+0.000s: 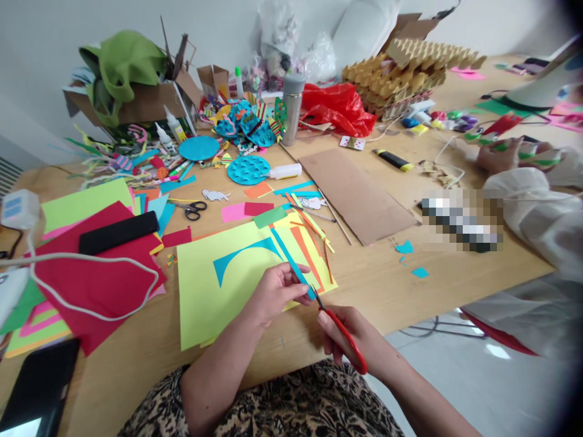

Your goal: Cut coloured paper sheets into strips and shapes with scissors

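My left hand pinches a narrow blue paper strip near its lower end, close to the table's front edge. In my right hand is a pair of red-handled scissors, with its blades pointing up and left at the strip's near end. Whether the blades touch the paper I cannot tell. Beneath the left hand lies a yellow-green paper sheet, with a curved blue paper offcut on top. Beside the strip are orange and yellow paper strips.
A brown cardboard piece lies ahead, and black scissors rest to the left. Red paper carries a black phone-like object and a white cable. At the right, another person's hand holds something green and white.
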Demonstrator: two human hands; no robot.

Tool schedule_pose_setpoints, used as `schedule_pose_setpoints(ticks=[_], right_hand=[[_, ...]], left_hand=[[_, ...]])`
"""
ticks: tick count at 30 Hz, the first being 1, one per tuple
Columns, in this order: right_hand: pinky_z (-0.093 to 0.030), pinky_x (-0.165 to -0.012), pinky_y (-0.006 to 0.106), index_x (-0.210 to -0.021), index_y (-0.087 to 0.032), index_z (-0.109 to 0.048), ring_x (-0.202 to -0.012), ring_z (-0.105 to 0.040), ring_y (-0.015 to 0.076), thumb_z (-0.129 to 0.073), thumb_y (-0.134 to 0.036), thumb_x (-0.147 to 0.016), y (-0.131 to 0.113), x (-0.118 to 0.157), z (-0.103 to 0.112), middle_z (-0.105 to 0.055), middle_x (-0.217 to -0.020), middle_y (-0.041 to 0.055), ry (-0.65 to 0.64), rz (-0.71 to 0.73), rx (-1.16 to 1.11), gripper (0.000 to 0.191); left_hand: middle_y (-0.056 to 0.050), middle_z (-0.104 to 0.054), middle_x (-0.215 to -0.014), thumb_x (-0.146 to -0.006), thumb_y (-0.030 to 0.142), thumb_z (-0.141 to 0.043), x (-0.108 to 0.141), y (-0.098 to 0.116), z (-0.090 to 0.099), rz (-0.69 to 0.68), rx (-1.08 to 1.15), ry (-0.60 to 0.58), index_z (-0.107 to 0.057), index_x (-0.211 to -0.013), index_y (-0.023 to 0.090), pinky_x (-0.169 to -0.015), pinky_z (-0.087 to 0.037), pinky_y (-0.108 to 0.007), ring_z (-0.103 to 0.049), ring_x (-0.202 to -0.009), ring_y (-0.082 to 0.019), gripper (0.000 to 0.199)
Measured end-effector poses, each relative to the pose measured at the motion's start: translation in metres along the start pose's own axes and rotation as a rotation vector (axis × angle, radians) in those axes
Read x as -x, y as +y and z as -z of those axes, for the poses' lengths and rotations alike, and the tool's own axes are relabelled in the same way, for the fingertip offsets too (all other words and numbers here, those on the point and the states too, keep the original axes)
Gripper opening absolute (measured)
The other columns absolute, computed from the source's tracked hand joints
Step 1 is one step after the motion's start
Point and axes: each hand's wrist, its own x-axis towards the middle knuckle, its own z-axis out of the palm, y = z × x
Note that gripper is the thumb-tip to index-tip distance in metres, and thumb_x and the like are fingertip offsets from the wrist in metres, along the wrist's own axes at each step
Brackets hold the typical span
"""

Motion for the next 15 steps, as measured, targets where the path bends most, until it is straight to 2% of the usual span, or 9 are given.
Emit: schedule_pose_setpoints(ticks=[2, 8, 15], right_hand=[[-0.034, -0.038, 0.019, -0.064, -0.016, -0.049, -0.040, -0.050, 0.0092, -0.047, -0.061, -0.081, 0.001, -0.001, 0.000, -0.054, -0.053, -0.0010, 0.032, 0.014, -0.024, 0.048], [-0.038, -0.048, 0.022, -0.067, -0.017, -0.051, -0.051, -0.048, 0.0107, -0.065, -0.053, -0.072, -0.004, -0.007, 0.002, -0.051, -0.056, -0.0020, 0.335, 0.147, -0.087, 0.039], [-0.037, -0.044, 0.023, -0.064, -0.015, -0.055, -0.045, -0.047, 0.0101, -0.067, -0.049, -0.067, -0.020, -0.018, 0.001, -0.052, -0.052, -0.0014, 0.343, 0.116, -0.186, 0.036]], left_hand=[[-0.003, -0.064, -0.072, -0.065, 0.019, -0.071, 0.000, 0.000, 0.000, 0.006, 0.002, 0.000, -0.060, -0.101, 0.011, -0.063, -0.051, -0.030, -0.062, -0.063, -0.013, 0.039], [-0.003, -0.063, -0.070, -0.064, 0.017, -0.070, 0.003, 0.003, -0.005, 0.026, -0.015, -0.005, -0.060, -0.100, 0.010, -0.062, -0.050, -0.028, -0.061, -0.061, -0.013, 0.038], [-0.003, -0.061, -0.072, -0.068, 0.021, -0.069, 0.002, 0.001, -0.008, 0.007, -0.029, -0.025, -0.055, -0.105, 0.009, -0.060, -0.049, -0.027, -0.060, -0.060, -0.012, 0.041]])
